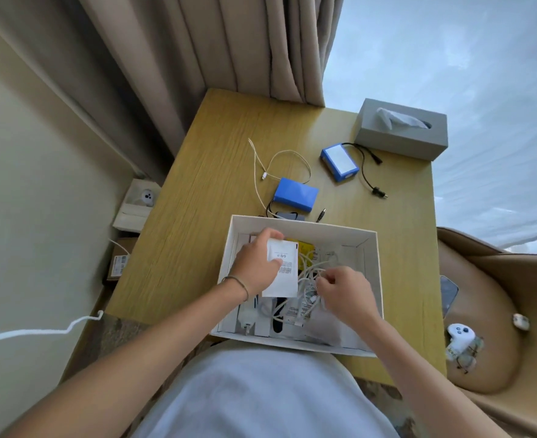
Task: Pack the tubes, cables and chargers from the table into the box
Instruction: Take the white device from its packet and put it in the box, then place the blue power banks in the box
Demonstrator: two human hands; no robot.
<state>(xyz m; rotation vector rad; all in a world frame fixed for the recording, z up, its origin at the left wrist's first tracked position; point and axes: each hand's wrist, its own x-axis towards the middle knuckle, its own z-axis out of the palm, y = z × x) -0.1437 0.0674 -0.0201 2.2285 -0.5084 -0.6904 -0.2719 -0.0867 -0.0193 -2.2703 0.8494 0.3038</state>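
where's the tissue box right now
The tissue box stands on the table's far right corner, just beyond a blue pack with a black cable.

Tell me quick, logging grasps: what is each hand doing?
Left hand: grips a white packet.
Right hand: pinches white cables.

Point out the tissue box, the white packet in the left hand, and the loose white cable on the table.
tissue box (401, 139): head view, front wall.
white packet (282, 273): head view, printed face.
white cable (287, 153): head view, loop's top.
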